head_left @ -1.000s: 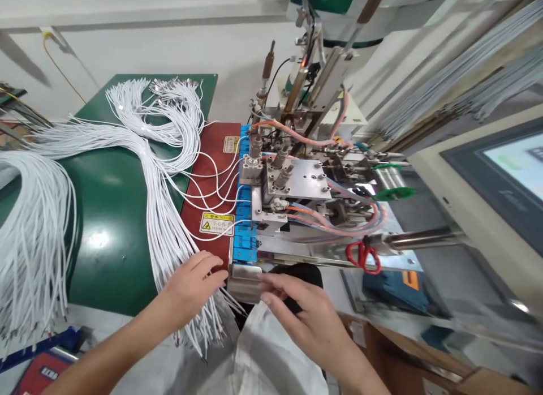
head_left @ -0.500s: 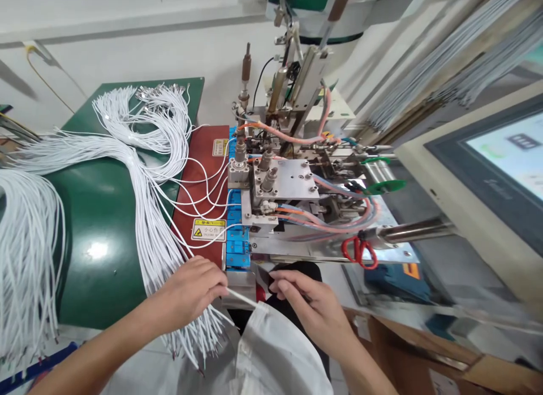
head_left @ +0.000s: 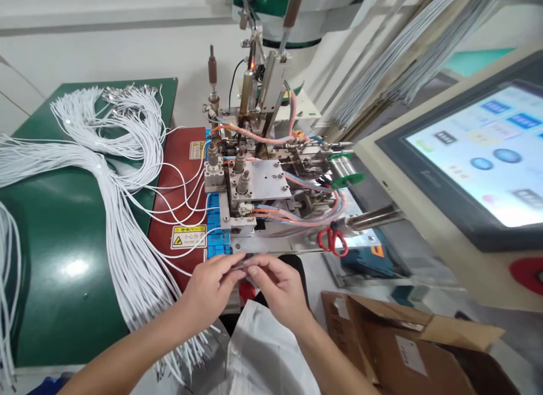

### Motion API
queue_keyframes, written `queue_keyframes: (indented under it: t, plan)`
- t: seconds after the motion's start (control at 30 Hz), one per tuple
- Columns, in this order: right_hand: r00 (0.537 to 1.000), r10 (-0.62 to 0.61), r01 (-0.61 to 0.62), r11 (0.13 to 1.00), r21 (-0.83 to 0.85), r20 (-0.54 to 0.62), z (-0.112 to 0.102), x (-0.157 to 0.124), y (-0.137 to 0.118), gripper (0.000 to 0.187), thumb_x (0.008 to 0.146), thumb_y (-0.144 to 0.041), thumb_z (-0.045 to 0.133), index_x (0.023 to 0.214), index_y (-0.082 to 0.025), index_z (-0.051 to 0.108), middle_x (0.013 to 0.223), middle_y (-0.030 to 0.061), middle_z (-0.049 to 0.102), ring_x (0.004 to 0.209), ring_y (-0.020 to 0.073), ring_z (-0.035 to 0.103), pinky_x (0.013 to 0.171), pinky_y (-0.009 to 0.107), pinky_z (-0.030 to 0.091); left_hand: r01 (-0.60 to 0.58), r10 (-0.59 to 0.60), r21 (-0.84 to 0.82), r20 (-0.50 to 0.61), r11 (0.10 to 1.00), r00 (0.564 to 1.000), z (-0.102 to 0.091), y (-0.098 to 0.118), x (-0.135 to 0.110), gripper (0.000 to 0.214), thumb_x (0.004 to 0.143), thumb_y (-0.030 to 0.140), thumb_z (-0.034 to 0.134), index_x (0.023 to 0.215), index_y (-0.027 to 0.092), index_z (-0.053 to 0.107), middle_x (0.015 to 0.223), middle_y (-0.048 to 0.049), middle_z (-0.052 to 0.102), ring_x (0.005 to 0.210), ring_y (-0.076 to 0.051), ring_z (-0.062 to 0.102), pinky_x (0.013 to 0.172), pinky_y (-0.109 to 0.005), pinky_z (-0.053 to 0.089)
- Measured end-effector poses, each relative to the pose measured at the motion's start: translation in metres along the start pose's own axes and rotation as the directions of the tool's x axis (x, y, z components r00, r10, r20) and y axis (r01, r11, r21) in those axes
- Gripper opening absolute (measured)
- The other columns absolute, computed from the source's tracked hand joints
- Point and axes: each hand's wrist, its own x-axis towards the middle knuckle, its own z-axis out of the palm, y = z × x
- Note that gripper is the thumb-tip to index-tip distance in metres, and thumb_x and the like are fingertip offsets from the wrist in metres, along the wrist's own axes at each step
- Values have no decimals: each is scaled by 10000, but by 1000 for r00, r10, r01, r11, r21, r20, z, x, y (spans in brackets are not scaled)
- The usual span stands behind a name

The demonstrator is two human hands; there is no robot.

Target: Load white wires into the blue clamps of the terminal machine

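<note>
My left hand [head_left: 211, 286] and my right hand [head_left: 276, 286] meet just below the front of a small wire-processing machine [head_left: 254, 183]. Both pinch a thin white wire end [head_left: 246, 263] between their fingertips, close to the blue clamp row [head_left: 218, 239]. A thick bundle of white wires [head_left: 123, 236] runs across the green mat [head_left: 59, 270] and passes under my left wrist. Several single wires loop over the red plate [head_left: 178, 180] into the blue clamps.
A touch screen panel [head_left: 479, 157] stands at the right, with a red button at its lower corner. Red-handled scissors [head_left: 333, 242] hang on a metal rod. An open cardboard box [head_left: 403, 350] sits at the lower right. White cloth [head_left: 267, 355] lies under my forearms.
The view has swung to the right, bringing the screen and the box further in. My hands have come together and risen toward the clamp row, both now pinching one wire end.
</note>
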Motion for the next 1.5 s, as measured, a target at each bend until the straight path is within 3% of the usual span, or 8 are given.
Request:
queue_keyframes:
  t: [0.13, 0.2, 0.33, 0.53, 0.8, 1.03, 1.17, 1.5]
  plan:
    - [986, -77, 77, 997, -9, -148, 8, 3, 3, 107, 781, -240, 565, 796, -193, 660, 707, 25, 644, 624, 129, 595, 577, 243, 490, 227, -252, -233, -82, 946, 964, 2, -4, 2, 177, 807, 308, 556, 866, 183, 666, 781, -18, 682, 681, -134, 610, 646, -226, 494]
    - [981, -137, 126, 988, -87, -139, 11, 4, 5, 86, 760, -208, 587, 780, -196, 669, 752, 37, 637, 671, 143, 600, 598, 254, 486, 271, -305, -302, -74, 914, 949, 2, -7, 2, 186, 789, 322, 574, 836, 169, 668, 725, -16, 669, 639, -129, 590, 608, -220, 483]
    - [975, -197, 177, 968, -177, -104, 18, 7, 6, 75, 741, -170, 603, 736, -195, 673, 728, 36, 630, 671, 146, 595, 592, 253, 475, 276, -305, -331, -38, 902, 951, -1, -8, 2, 177, 779, 306, 577, 798, 159, 675, 693, -16, 654, 628, -121, 569, 600, -210, 466]
    - [985, -149, 138, 983, -124, -85, 23, 10, 10, 72, 758, -194, 587, 732, -185, 654, 713, 28, 612, 655, 142, 585, 583, 254, 475, 286, -315, -418, -1, 862, 949, -6, -5, 3, 174, 790, 291, 551, 803, 158, 662, 726, -17, 656, 630, -114, 575, 615, -208, 480]
    - [986, -152, 134, 971, -200, -74, 27, 10, 9, 118, 764, -179, 557, 652, -179, 595, 652, 12, 552, 592, 124, 523, 547, 243, 430, 341, -368, -389, 7, 856, 930, -6, -3, 5, 170, 774, 291, 562, 770, 151, 658, 657, -7, 631, 577, -117, 538, 569, -222, 454]
    - [976, -77, 65, 996, -63, -203, 40, 7, 8, 141, 749, -203, 564, 611, -173, 574, 621, 1, 538, 605, 129, 511, 585, 253, 428, 250, -324, -450, -94, 857, 941, 3, -4, 1, 145, 796, 273, 539, 762, 157, 618, 729, -12, 634, 696, -132, 574, 666, -227, 464]
    - [979, -24, 30, 999, 24, -203, 44, 7, 10, 136, 746, -215, 562, 618, -169, 557, 626, -1, 530, 591, 121, 502, 566, 248, 433, 251, -332, -451, -109, 857, 937, 6, -8, 0, 141, 794, 270, 539, 758, 153, 608, 712, -14, 618, 676, -131, 569, 652, -232, 471]
    - [981, -146, 129, 983, -131, -129, 33, 9, 11, 110, 771, -212, 554, 670, -178, 583, 679, 15, 549, 628, 132, 531, 593, 257, 451, 286, -372, -501, -78, 817, 925, 7, -9, 1, 151, 764, 299, 570, 745, 153, 602, 718, -11, 622, 677, -133, 576, 650, -233, 475]
